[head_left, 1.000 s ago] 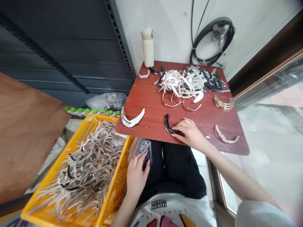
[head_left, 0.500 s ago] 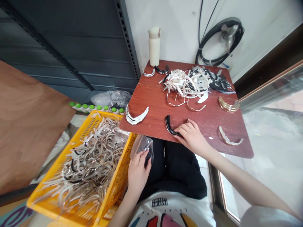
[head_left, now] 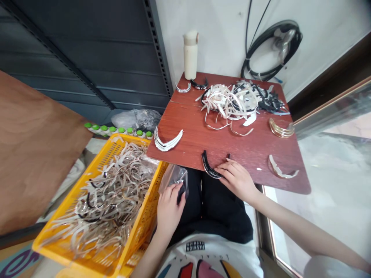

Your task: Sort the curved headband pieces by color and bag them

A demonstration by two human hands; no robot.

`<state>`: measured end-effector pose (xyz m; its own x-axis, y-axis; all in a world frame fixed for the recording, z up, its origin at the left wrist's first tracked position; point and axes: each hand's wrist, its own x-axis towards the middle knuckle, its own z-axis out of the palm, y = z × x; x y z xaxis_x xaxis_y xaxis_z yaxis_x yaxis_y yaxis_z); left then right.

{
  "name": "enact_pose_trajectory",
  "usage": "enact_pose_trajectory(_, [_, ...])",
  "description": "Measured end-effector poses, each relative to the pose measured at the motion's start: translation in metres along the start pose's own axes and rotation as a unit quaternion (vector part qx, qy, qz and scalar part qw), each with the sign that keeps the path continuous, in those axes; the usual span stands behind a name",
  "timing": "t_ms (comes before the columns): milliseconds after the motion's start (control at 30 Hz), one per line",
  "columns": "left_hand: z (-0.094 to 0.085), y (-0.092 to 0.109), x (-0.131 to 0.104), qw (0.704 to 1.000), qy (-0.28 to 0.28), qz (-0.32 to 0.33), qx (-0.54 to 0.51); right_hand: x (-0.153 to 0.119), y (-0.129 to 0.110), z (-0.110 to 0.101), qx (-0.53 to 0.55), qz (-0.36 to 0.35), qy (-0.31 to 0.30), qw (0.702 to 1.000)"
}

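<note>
At the front edge of the reddish-brown table, my right hand is closed on a small stack of glossy black curved strips. The stack now juts a little past the edge, and my palm hides part of it. My left hand grips a clear plastic bag over my lap, with something dark showing by the fingers. White curved strips lie nested at the table's left corner. A pale curved piece and gold curved strips lie on the right.
A tangled heap of white and dark strips covers the table's back. Behind it stand a cream bottle and a coiled black cable on the wall. A yellow crate full of strips is at my left, near green-capped bottles.
My right hand has drawn the black curved strips toward me, to the table's front edge. My left hand stays at the bag.
</note>
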<state>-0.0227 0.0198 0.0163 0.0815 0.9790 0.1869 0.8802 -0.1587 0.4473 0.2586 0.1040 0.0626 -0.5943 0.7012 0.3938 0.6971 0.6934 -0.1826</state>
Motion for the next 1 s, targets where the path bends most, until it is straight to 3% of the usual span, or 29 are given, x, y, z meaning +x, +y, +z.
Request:
enact_pose_trajectory(167, [-0.001, 0.001, 0.003, 1.0, -0.005, 0.002, 0.0, -0.003, -0.003, 0.003, -0.025, 0.008, -0.006, 1.0])
enact_pose_trajectory(567, [-0.004, 0.004, 0.002, 1.0, -0.01, -0.002, -0.001, 0.008, -0.007, -0.013, -0.023, -0.072, 0.011, 0.997])
enact_pose_trajectory(833, [-0.006, 0.008, 0.006, 1.0, -0.011, -0.001, -0.002, 0.044, -0.032, -0.028, -0.072, -0.078, -0.093, 0.99])
enact_pose_trajectory(1000, [-0.012, 0.009, 0.007, 1.0, -0.019, -0.003, -0.012, 0.063, -0.059, -0.041, -0.006, -0.037, -0.099, 0.994])
